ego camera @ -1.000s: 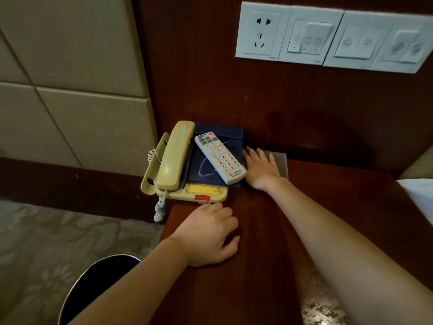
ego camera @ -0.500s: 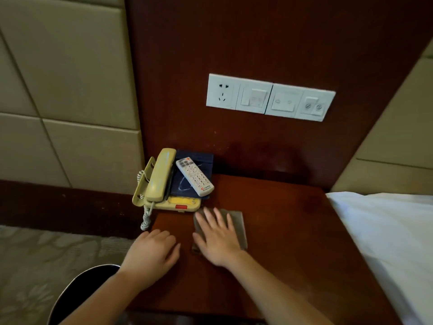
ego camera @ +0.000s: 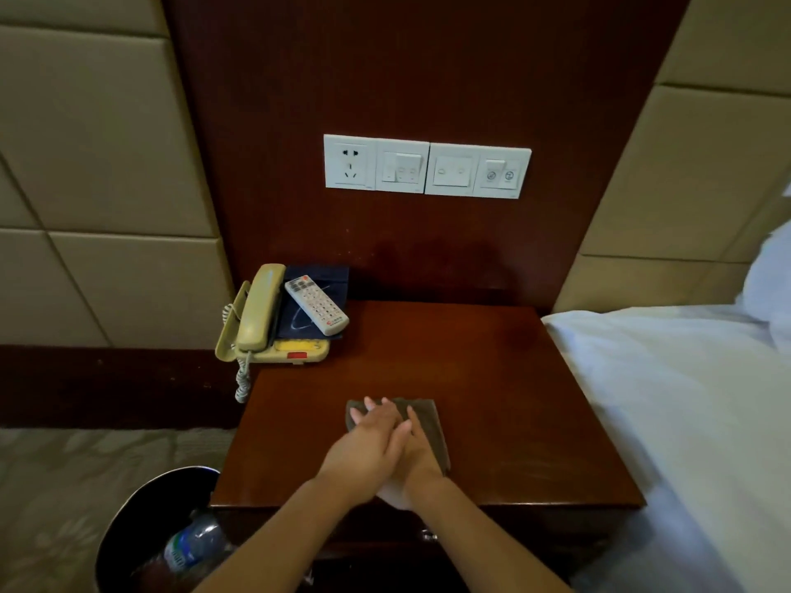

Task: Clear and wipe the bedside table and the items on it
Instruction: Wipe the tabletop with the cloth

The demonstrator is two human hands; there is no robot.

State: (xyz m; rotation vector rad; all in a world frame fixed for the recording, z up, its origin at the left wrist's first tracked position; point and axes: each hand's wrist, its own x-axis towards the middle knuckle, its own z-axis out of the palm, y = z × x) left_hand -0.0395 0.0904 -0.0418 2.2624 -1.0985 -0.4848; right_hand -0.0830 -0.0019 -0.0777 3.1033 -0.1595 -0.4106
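Note:
A grey cloth [ego camera: 430, 425] lies flat on the dark red bedside table [ego camera: 492, 378], near its front edge. My right hand [ego camera: 421, 457] presses on the cloth with straight fingers. My left hand [ego camera: 368, 447] lies across the right hand, fingers straight, its tips on the cloth. At the table's back left corner stands a beige telephone [ego camera: 261, 318]. A dark blue folder [ego camera: 319, 278] rests on the telephone, and a white remote control [ego camera: 316, 303] lies on the folder.
A black waste bin [ego camera: 128, 528] with a plastic bottle [ego camera: 190, 545] inside stands left of the table. A white bed [ego camera: 685, 421] adjoins the table's right side. A socket and switch panel [ego camera: 428, 166] is on the wooden wall behind.
My right hand has drawn the cloth from beside the telephone back to the table's front. My left hand has moved from the table top onto my right hand. The view has pulled back.

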